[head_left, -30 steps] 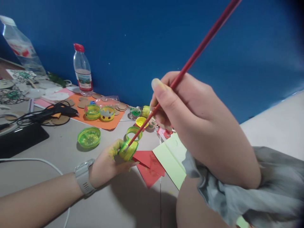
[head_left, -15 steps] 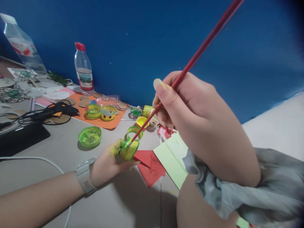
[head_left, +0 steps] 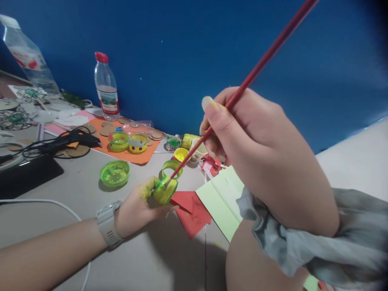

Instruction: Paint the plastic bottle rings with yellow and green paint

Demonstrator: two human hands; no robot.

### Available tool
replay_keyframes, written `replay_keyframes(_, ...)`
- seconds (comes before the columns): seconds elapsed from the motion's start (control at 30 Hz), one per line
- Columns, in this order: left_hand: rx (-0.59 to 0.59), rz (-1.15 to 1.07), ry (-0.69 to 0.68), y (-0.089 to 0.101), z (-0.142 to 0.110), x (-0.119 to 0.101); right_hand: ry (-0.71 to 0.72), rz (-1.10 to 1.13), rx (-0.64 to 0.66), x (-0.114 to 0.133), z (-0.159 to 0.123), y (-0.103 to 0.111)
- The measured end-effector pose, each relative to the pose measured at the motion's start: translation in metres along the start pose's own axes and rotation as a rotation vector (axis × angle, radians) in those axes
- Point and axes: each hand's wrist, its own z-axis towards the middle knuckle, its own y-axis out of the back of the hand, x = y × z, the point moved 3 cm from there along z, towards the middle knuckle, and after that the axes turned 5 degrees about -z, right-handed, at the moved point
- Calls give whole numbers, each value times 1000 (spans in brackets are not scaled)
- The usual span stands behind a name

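Observation:
Between the fingers of my left hand (head_left: 142, 206) is a ring-shaped piece (head_left: 165, 191) painted yellow with a green rim. Yellow paint stains the fingers holding it. My right hand (head_left: 248, 133) grips a paintbrush (head_left: 209, 131) with a long red handle, and the brush's tip rests on the yellow surface. Just behind the held piece stands a similar yellow-green ring (head_left: 172, 169). A cup of yellow paint (head_left: 181, 154) is a little farther back, near a container of green paint (head_left: 173, 142).
Red paper (head_left: 192, 218) and pale green paper (head_left: 221, 202) lie under my right arm. A green-yellow dish (head_left: 114, 174) sits to the left. Farther back are orange paper (head_left: 142, 157) with small painted pieces, a red-capped bottle (head_left: 107, 89), and a black-corded tool (head_left: 81, 138).
My right hand and the paintbrush have shifted slightly right, with the tip moving a little along the yellow surface. My left hand and the piece have stayed almost still.

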Motion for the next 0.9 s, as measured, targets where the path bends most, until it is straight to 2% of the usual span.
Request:
replay_keyframes(0.1, 68, 29, 11, 0, 0, 5, -6, -6, 1, 0, 0, 0)
replay_keyframes(0.9, 17, 38, 13, 2, -2, 7, -9, -22, -30, 0, 1, 2)
